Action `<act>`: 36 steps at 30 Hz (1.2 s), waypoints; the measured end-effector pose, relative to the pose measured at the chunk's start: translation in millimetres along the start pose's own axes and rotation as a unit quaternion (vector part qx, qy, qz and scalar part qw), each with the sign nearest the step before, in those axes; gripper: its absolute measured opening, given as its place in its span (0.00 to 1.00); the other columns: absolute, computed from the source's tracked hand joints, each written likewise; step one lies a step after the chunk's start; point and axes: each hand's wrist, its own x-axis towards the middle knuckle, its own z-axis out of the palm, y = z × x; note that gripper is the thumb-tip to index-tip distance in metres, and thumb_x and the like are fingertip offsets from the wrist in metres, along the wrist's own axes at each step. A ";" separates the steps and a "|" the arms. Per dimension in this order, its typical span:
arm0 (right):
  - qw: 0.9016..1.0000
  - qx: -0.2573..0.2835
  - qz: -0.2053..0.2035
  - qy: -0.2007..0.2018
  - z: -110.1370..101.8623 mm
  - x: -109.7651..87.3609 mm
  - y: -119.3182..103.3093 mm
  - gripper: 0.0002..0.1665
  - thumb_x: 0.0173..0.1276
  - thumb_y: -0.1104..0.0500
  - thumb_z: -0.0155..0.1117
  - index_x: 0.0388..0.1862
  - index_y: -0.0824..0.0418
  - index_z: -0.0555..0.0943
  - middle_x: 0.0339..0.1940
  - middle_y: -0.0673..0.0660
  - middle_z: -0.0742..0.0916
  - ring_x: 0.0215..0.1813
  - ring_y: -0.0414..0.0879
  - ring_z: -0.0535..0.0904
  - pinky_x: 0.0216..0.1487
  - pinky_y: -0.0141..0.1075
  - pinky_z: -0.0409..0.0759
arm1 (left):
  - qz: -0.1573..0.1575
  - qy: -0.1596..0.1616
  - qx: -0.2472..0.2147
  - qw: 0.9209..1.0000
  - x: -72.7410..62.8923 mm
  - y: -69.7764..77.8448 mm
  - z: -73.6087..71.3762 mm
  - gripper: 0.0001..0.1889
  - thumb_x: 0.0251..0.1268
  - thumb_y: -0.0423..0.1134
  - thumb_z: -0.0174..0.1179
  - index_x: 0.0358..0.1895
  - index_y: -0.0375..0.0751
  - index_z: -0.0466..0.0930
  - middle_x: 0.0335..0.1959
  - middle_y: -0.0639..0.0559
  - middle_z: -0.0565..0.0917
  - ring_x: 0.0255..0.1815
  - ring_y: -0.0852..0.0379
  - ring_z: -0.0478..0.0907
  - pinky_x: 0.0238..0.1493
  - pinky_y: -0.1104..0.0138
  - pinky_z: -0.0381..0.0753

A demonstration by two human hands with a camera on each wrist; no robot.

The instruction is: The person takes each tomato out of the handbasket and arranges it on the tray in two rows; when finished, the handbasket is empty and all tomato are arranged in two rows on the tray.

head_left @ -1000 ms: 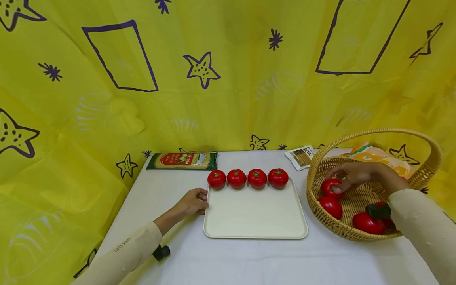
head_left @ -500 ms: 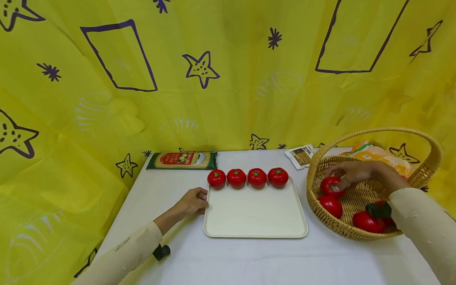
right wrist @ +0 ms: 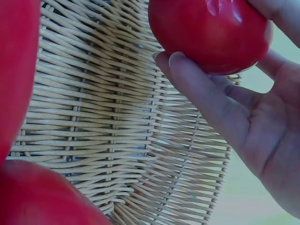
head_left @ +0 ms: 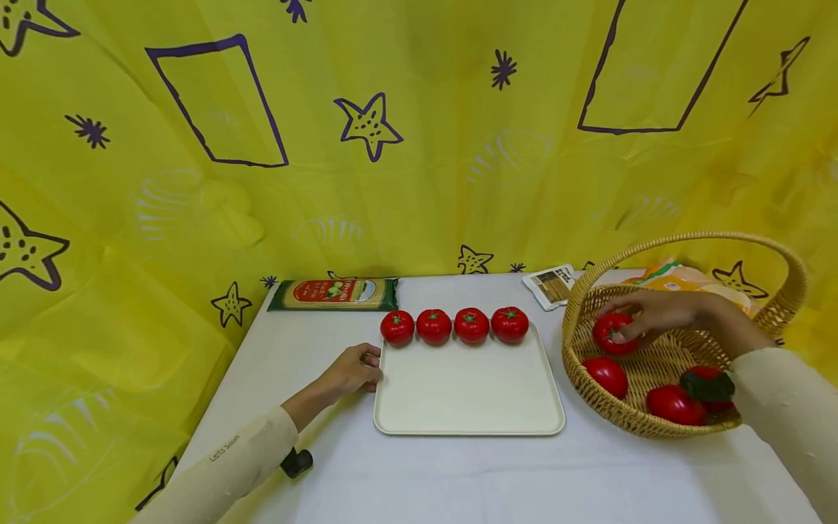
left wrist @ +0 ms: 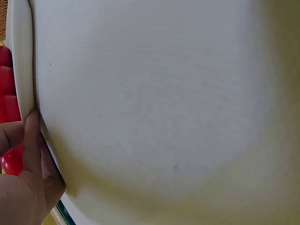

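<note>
My right hand [head_left: 664,319] grips a red tomato [head_left: 610,340] inside the wicker basket [head_left: 592,397]. In the right wrist view, fingers and thumb hold this tomato [right wrist: 208,35] above the woven bottom. Other red tomatoes [head_left: 605,377] lie lower in the basket, one partly covered by the dark wrist strap. At the left edge of a cream tray [head_left: 468,393], my left hand [head_left: 351,370] holds the rim; the left wrist view has its fingers against the tray's side [left wrist: 22,56]. A row of several tomatoes [head_left: 434,327] sits along the tray's far edge.
A green pasta packet [head_left: 334,294] lies at the back left of the white table. A small white packet [head_left: 551,286] is behind the tray, and an orange bag [head_left: 694,284] sits behind the basket. The basket's tall handle [head_left: 703,236] arches over my right hand.
My right hand has lifted the tomato slightly up and to the right, away from the one below it. The left hand and the tray stay in place.
</note>
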 end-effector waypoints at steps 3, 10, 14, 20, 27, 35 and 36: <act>1.000 0.000 -0.005 0.011 1.1 -4.2 -2.3 0.39 0.71 0.54 0.64 0.74 0.69 0.63 0.67 0.70 0.73 0.65 0.60 0.75 0.57 0.51 0.84 | -0.002 -0.001 0.000 1.000 0.3 -0.1 -0.4 0.24 0.59 0.25 0.63 0.60 0.30 0.73 0.43 0.43 0.76 0.35 0.53 0.77 0.35 0.66 0.88; 0.999 -0.019 -0.008 0.049 5.6 -14.7 -5.5 0.35 0.71 0.53 0.64 0.71 0.67 0.66 0.69 0.72 0.70 0.64 0.60 0.75 0.53 0.43 0.86 | 0.001 -0.004 -0.007 1.000 0.9 -1.9 -1.1 0.24 0.58 0.25 0.63 0.60 0.30 0.73 0.43 0.43 0.75 0.35 0.53 0.77 0.35 0.65 0.88; 0.998 -0.013 -0.015 0.055 8.3 -19.5 -5.5 0.36 0.72 0.54 0.64 0.71 0.68 0.64 0.68 0.73 0.70 0.62 0.59 0.77 0.53 0.44 0.87 | -0.001 -0.001 -0.006 1.000 0.7 -2.4 -1.1 0.24 0.59 0.25 0.63 0.60 0.30 0.72 0.44 0.43 0.76 0.35 0.53 0.77 0.35 0.66 0.88; 0.997 -0.021 -0.046 0.057 12.2 -27.1 -2.7 0.37 0.73 0.56 0.61 0.75 0.67 0.61 0.71 0.75 0.67 0.64 0.61 0.75 0.49 0.38 0.87 | -0.001 0.001 -0.009 1.000 1.0 -3.4 -0.6 0.24 0.59 0.25 0.63 0.60 0.30 0.73 0.44 0.42 0.76 0.35 0.53 0.78 0.35 0.66 0.88; 0.995 0.000 -0.080 0.056 19.0 -34.3 -1.5 0.34 0.74 0.59 0.59 0.75 0.67 0.63 0.70 0.73 0.68 0.58 0.39 0.79 0.48 0.45 0.88 | 0.010 -0.002 -0.010 1.000 0.8 -3.9 -0.1 0.24 0.59 0.25 0.63 0.60 0.29 0.72 0.43 0.42 0.76 0.36 0.53 0.77 0.35 0.65 0.88; 0.995 0.015 -0.079 0.056 28.8 -43.0 -4.1 0.33 0.75 0.59 0.57 0.73 0.67 0.61 0.62 0.67 0.73 0.53 0.39 0.81 0.50 0.45 0.88 | 0.009 -0.002 -0.011 1.000 0.3 -3.8 0.1 0.24 0.59 0.25 0.63 0.60 0.29 0.72 0.43 0.42 0.76 0.36 0.53 0.77 0.36 0.64 0.88; 0.995 0.015 -0.079 0.055 29.9 -44.2 -4.8 0.33 0.75 0.59 0.57 0.74 0.67 0.60 0.63 0.68 0.72 0.54 0.38 0.81 0.50 0.44 0.88 | 0.010 -0.002 -0.013 1.000 0.2 -3.5 0.0 0.24 0.58 0.24 0.63 0.60 0.29 0.72 0.43 0.42 0.76 0.36 0.53 0.77 0.36 0.64 0.88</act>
